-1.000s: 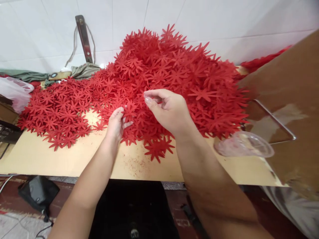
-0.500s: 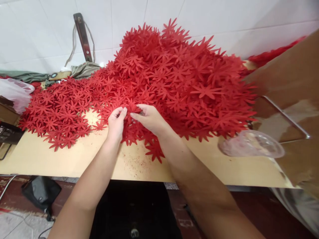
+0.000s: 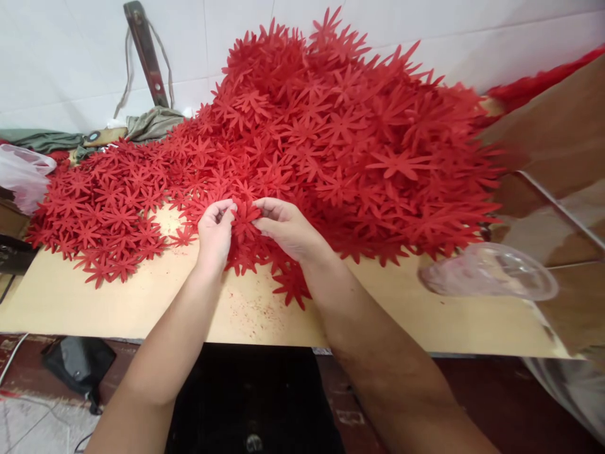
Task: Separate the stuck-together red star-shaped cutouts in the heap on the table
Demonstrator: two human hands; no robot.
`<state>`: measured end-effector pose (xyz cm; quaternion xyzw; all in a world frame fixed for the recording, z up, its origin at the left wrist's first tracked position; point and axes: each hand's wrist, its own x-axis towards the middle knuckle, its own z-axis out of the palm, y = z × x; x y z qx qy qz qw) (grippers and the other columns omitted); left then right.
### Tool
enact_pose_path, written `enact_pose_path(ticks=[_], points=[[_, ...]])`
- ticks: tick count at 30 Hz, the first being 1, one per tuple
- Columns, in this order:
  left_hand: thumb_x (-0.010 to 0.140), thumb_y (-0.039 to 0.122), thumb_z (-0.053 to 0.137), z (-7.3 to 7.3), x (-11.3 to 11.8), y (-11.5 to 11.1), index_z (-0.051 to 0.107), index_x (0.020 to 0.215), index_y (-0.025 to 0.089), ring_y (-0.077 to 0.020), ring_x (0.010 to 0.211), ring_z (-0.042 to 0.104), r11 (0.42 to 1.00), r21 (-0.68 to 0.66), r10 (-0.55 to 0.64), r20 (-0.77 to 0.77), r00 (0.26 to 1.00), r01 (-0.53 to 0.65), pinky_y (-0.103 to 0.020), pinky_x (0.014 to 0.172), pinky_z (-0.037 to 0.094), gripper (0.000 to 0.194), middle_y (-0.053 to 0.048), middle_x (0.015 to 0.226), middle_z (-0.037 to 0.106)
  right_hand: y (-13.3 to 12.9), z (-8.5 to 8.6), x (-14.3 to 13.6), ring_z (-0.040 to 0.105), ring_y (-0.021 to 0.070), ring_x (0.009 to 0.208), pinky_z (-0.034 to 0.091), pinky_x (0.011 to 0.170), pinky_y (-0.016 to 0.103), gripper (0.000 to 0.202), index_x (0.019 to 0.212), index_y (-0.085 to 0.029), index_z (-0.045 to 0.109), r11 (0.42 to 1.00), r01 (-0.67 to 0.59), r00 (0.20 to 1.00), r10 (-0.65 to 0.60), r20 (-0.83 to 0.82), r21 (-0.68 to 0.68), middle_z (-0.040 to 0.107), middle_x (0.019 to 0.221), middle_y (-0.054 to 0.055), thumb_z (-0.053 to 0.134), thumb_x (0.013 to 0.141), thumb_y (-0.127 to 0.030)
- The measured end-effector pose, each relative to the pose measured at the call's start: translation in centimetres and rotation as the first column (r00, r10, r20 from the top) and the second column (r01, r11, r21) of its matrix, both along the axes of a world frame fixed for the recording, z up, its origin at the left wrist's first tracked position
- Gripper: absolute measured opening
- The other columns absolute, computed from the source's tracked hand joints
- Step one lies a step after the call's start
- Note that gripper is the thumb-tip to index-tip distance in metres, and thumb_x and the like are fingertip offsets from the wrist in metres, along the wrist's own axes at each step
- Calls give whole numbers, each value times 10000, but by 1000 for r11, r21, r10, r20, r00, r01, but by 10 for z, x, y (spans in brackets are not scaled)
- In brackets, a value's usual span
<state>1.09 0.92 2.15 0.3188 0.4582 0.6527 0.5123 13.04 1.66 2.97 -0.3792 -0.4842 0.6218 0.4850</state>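
Between my two hands is a red flower-shaped piece point(image 3: 244, 213) with narrow petals, held just above the front of a big heap of similar red pieces point(image 3: 312, 139). My left hand point(image 3: 216, 228) pinches its left side between thumb and fingers. On the right side, my right hand point(image 3: 282, 224) grips a petal with thumb and forefinger. One loose red piece point(image 3: 292, 287) lies at the heap's front edge, below my right hand. Small red crumbs are scattered on the pale tabletop point(image 3: 155, 296).
A clear plastic tub point(image 3: 491, 271) lies at the table's right, beside brown cardboard point(image 3: 558, 221). At the left edge sits a white plastic bag point(image 3: 26, 173). Behind the heap are grey-green cloth point(image 3: 154, 124) and a dark strap-like bar point(image 3: 146, 53) against the tiled wall.
The view has shifted slightly. Both hands still hold the red piece, which now shows more of its spread petals between the fingers, and the hands are a little farther apart.
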Motion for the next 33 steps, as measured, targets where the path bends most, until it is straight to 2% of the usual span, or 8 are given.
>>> enact_pose_path(ticks=[4, 6, 12, 16, 21, 24, 29, 33], points=[[749, 117, 614, -2, 0, 0, 620, 735, 171, -76, 699, 559, 999, 40, 30, -50, 998, -28, -204, 760, 441, 57, 28, 738, 633, -2, 0, -4, 510, 77, 596, 465, 570, 237, 311, 765, -202, 579, 999, 22, 1000, -23, -18, -31, 562, 666, -38, 720, 579, -406], [747, 113, 618, -3, 1, 1, 625, 743, 175, -75, 698, 552, 998, 48, 43, -83, 996, -39, -197, 751, 438, 63, 29, 737, 625, -1, -4, -7, 527, 90, 624, 476, 612, 258, 333, 759, -206, 563, 999, 26, 999, -27, 21, 33, 574, 695, -27, 729, 588, -438], [759, 205, 655, -3, 2, -2, 645, 725, 193, -86, 766, 577, 999, 42, 9, -39, 999, -7, -211, 814, 451, 38, 29, 734, 623, 3, -17, -9, 461, 97, 521, 392, 524, 264, 292, 667, -211, 499, 966, 185, 946, -225, 234, 180, 517, 585, -29, 682, 670, -438], [736, 275, 697, 2, 4, -9, 667, 786, 210, -115, 931, 614, 991, 40, -129, 97, 987, 125, -239, 897, 450, 87, 29, 820, 668, 2, -16, -5, 410, 96, 484, 341, 503, 270, 333, 655, -211, 515, 937, 221, 909, -298, 290, 270, 464, 516, -35, 610, 733, -520], [715, 254, 720, 1, 9, -13, 662, 745, 174, -131, 868, 640, 938, -8, -345, 73, 936, 346, -279, 903, 465, 104, 9, 765, 683, -1, -16, -5, 458, 115, 564, 384, 600, 288, 436, 601, -204, 471, 896, 224, 877, -357, 323, 383, 495, 563, -10, 484, 811, -586], [768, 255, 664, -2, 11, -12, 673, 779, 179, -134, 913, 641, 946, 0, -323, 83, 943, 324, -289, 939, 449, 77, 3, 807, 693, -1, -18, -7, 509, 134, 636, 428, 675, 300, 361, 643, -212, 459, 870, 205, 851, -385, 359, 448, 524, 627, 3, 446, 855, -504], [781, 246, 652, -3, 10, -10, 633, 696, 174, -119, 845, 626, 974, 13, -228, 48, 973, 227, -270, 906, 456, 113, 20, 733, 648, 1, -23, -7, 560, 186, 925, 480, 849, 354, 141, 884, -212, 523, 720, 282, 763, -569, 308, 634, 576, 950, 69, 557, 765, -280], [764, 227, 665, 2, 9, -12, 624, 757, 174, -106, 746, 618, 960, -29, -275, 61, 959, 277, -292, 822, 509, 68, 33, 722, 625, 5, -23, -1, 571, 174, 867, 503, 818, 356, 118, 876, -200, 561, 742, 272, 799, -529, 285, 613, 573, 887, 56, 561, 765, -240]])
